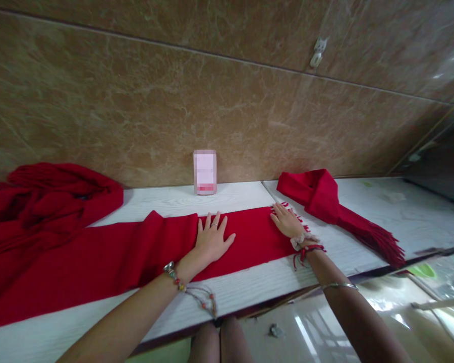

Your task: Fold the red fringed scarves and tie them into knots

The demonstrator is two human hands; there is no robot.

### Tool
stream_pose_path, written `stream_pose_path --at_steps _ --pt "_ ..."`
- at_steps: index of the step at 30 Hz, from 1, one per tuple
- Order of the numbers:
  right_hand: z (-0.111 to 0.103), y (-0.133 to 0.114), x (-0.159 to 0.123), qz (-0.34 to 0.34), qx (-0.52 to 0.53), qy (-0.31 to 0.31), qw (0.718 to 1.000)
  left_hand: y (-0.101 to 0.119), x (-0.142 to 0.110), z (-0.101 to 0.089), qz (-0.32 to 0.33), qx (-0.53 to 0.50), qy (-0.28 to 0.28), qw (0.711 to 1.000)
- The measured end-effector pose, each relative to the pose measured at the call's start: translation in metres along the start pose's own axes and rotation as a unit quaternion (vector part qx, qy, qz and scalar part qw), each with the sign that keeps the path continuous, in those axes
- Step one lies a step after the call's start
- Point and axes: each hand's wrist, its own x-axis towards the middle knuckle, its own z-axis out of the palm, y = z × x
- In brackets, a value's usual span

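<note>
A long red scarf (245, 234) lies stretched along the white wood-grain surface, with a raised crease left of the middle and a fringe at its right end. My left hand (213, 239) rests flat on it, fingers spread, just right of the crease. At the fringed end, my right hand (287, 222) presses down with the fingers stretched out. Toward the left, the scarf runs up to a loose heap of red cloth (68, 194); where one stops and the other starts I cannot tell. Beyond my right hand lies another red scarf (325, 201), folded over, its fringe trailing toward the front edge.
A phone-like upright thing (205, 171), its front blurred, leans against the brown marbled wall (136, 101). A small white hook (318, 53) is fixed higher up. The white tabletop (242, 277) ends just above my knees. A light green object (423, 270) is below at the right.
</note>
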Motion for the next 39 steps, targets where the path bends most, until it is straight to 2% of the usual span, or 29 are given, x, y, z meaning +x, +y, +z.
stream_pose_path --at_steps 2,4,6,10,12,14,17,20,25,29,32,34,36,39 --pt "0.004 0.000 0.000 -0.004 0.002 0.010 1.000 -0.004 -0.001 -0.005 0.011 0.015 0.019 1.000" --pt "0.009 0.002 0.001 -0.007 0.007 0.022 1.000 -0.018 -0.003 -0.013 0.010 0.033 0.032 0.999" --pt "0.014 0.006 0.001 -0.011 0.012 0.035 0.999 -0.042 -0.006 -0.025 -0.022 0.046 0.036 0.998" --pt "0.013 0.011 0.002 -0.017 0.008 0.058 0.998 -0.106 -0.028 -0.044 -0.128 0.066 0.036 0.989" --pt "0.007 0.003 0.003 -0.033 0.009 0.078 0.996 -0.132 -0.044 -0.046 -0.169 0.082 0.033 0.982" --pt "-0.001 -0.012 0.002 -0.070 0.027 0.083 0.994 -0.149 -0.059 -0.043 -0.189 0.085 0.018 0.978" --pt "-0.007 -0.042 -0.001 -0.155 0.067 0.043 0.985 -0.162 -0.073 -0.034 -0.206 0.058 -0.014 0.977" --pt "-0.002 -0.059 -0.006 -0.206 0.075 -0.004 0.976 -0.174 -0.081 -0.027 -0.204 0.041 -0.016 0.978" --pt "0.007 -0.047 -0.008 -0.192 0.057 -0.006 0.980 -0.211 -0.101 -0.026 -0.200 0.094 -0.001 0.975" --pt "0.006 -0.040 -0.007 -0.188 0.051 -0.021 0.981 -0.241 -0.118 -0.027 -0.104 0.110 -0.002 0.988" --pt "0.004 -0.042 -0.006 -0.192 0.052 -0.033 0.980 -0.251 -0.125 -0.029 -0.062 0.112 -0.005 0.992" --pt "0.004 -0.043 -0.006 -0.193 0.054 -0.035 0.979 -0.250 -0.123 -0.035 -0.049 0.126 -0.009 0.991" --pt "0.003 -0.044 -0.006 -0.191 0.055 -0.037 0.979 -0.240 -0.115 -0.043 -0.029 0.144 -0.014 0.989" --pt "0.002 -0.045 -0.007 -0.188 0.054 -0.038 0.980 -0.209 -0.089 -0.053 -0.005 0.142 0.001 0.990"
